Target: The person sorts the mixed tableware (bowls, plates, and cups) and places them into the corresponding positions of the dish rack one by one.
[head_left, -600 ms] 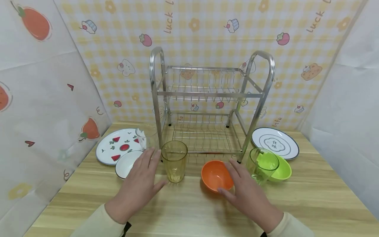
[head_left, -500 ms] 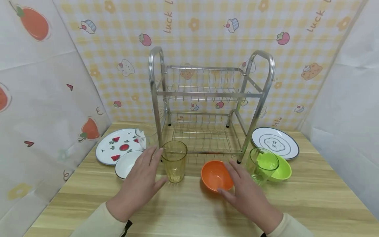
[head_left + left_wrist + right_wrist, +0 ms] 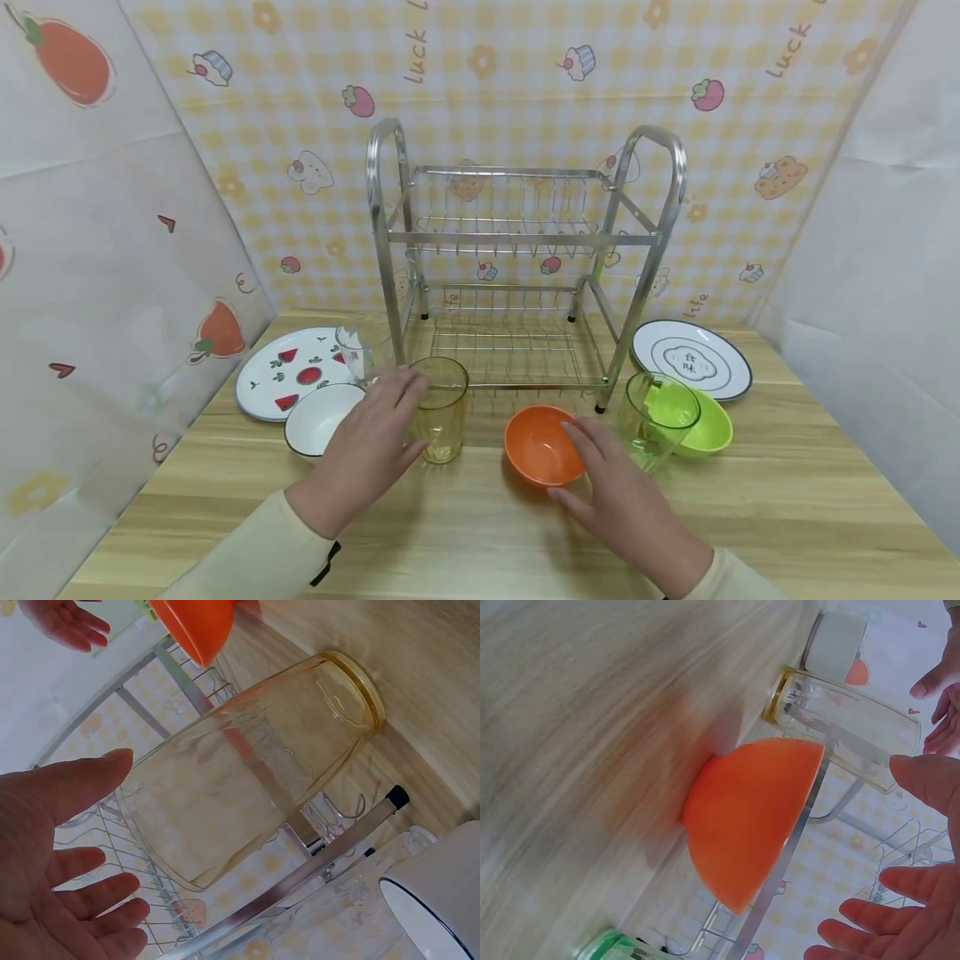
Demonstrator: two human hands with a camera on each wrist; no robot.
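My left hand (image 3: 371, 446) is beside a yellow-tinted drinking glass (image 3: 442, 429), its fingers overlapping the rim's left side in the head view. In the left wrist view, thumb and fingers are spread near the mouth of the upright glass (image 3: 247, 780), with nothing gripped. My right hand (image 3: 630, 504) hovers at the right side of an orange bowl (image 3: 540, 450), fingertips over its rim. From the right wrist, that bowl (image 3: 754, 817) sits upright on the table, and the spread fingers (image 3: 889, 915) stand apart from it.
Behind stands a two-tier metal dish rack (image 3: 517, 239). At left are a fruit-patterned plate (image 3: 258, 387), a clear glass (image 3: 365, 346) and a white bowl (image 3: 318, 425). To the right, a green-tinted glass (image 3: 637, 425), a lime-green bowl (image 3: 716, 429) and a white plate (image 3: 727, 367) sit close together.
My left hand has shifted right, closer over the yellow glass's rim. My right hand stays by the orange bowl, and the head view has shifted slightly.
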